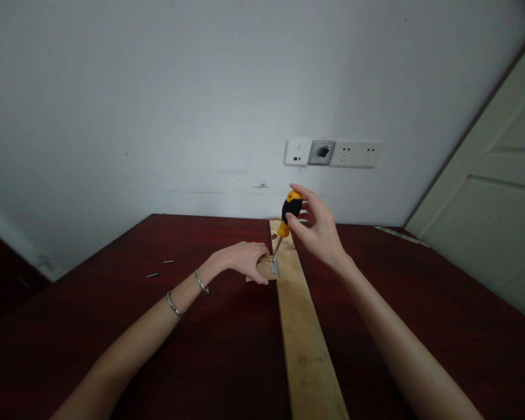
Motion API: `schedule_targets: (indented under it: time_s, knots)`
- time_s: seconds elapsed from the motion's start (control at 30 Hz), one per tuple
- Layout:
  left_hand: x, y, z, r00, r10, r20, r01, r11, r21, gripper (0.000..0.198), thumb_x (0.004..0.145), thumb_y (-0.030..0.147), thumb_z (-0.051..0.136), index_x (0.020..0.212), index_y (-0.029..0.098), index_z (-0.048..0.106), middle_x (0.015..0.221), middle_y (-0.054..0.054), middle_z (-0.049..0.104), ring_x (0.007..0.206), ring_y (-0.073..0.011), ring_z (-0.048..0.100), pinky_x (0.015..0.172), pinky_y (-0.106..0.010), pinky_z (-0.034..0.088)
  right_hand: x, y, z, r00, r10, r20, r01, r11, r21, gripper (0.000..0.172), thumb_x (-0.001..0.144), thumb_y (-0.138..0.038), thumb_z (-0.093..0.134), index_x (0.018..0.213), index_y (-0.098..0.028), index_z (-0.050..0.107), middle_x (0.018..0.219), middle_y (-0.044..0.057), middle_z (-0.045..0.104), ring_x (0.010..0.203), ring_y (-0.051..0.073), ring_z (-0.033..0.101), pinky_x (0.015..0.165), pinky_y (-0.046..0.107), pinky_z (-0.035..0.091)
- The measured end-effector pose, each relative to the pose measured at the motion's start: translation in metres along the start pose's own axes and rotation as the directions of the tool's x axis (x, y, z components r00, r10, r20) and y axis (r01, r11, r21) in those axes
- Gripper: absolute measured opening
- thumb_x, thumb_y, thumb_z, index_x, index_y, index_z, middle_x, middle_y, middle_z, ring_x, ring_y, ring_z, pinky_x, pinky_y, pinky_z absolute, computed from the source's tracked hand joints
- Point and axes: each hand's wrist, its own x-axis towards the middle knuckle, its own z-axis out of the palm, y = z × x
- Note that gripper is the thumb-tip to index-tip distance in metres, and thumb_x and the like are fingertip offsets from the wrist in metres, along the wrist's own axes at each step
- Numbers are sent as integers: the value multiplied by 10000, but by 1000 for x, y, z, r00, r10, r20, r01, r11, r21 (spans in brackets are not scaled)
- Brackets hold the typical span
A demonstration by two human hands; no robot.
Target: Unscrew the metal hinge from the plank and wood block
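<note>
A: Nearest?
B: Dark red tabletop [227, 356]. Long board [310, 326] laid across it, running away toward the wall [192, 99].
A: Left hand [245, 261]?
B: Thumb on near edge, other fingers on far edge, pinching small wood piece [266, 269] at the board's left side. Metal plate [275, 269] beside the board's edge. Two metal pins [152, 275] lie left, apart.
A: Right hand [322, 230]?
B: Fingers pinching screwdriver [293, 206] by its yellow-and-black handle. Shaft tilted, tip down at the plate.
A: Farthest?
B: Wall, with sockets [354, 154] in a row.
</note>
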Motion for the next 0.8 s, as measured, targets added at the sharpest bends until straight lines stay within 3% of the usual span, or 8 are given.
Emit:
schedule_targets:
  time_s: [0.1, 0.23, 0.3, 0.43, 0.63, 0.8]
  knots:
    - [0, -1, 1, 1000, 17, -18, -17, 1000, 12, 642, 627, 618, 698, 1053, 155, 571, 1042, -83, 632, 862, -230, 600, 740, -321, 447, 0, 3, 1, 1000, 1, 0, -1, 1000, -14, 521, 833, -253, 568, 1340, -310, 465, 1215, 76, 550, 933, 203, 578, 705, 368, 583]
    - [0, 1, 1, 999, 37, -27, -37, 999, 9, 635, 628, 610, 702, 1048, 150, 579, 1041, -87, 632, 866, -235, 601, 739, -319, 439, 0, 2, 0, 999, 17, -44, -20, 997, -72, 487, 783, -311, 666, 1257, -285, 556, 1081, 70, 548, 812, 174, 567, 648, 343, 589]
    - [0, 2, 1, 999, 33, -18, -33, 999, 0, 644, 630, 614, 698, 1062, 153, 577, 1040, -88, 633, 860, -233, 604, 737, -317, 435, 1, 2, -1, 999, 23, -42, -25, 999, -38, 493, 785, -274, 649, 1266, -284, 540, 1105, 67, 548, 781, 158, 576, 656, 344, 589]
    - [1, 3, 1, 999, 35, -15, -35, 999, -8, 651, 621, 615, 708, 1066, 158, 577, 1044, -91, 633, 870, -238, 608, 749, -312, 433, 1, 3, -2, 999, 45, 7, -45, 998, 45, 555, 803, -223, 583, 1338, -292, 452, 1199, 72, 558, 897, 186, 602, 725, 372, 585]
    - [0, 6, -2, 998, 62, -33, -64, 997, -44, 639, 631, 586, 725, 1086, 164, 572, 1075, -87, 632, 889, -226, 610, 798, -305, 434, 2, -1, -5, 1000, -17, 18, 19, 996, -93, 521, 781, -315, 674, 1280, -256, 537, 1077, 75, 568, 775, 161, 570, 675, 344, 581]
    - [0, 7, -2, 997, 69, -24, -69, 997, -39, 639, 635, 590, 720, 1080, 154, 580, 1060, -86, 633, 881, -230, 615, 788, -313, 443, 1, -6, -3, 997, -48, 65, 51, 997, -56, 598, 803, -199, 574, 1376, -273, 419, 1198, 84, 579, 907, 199, 600, 750, 377, 570]
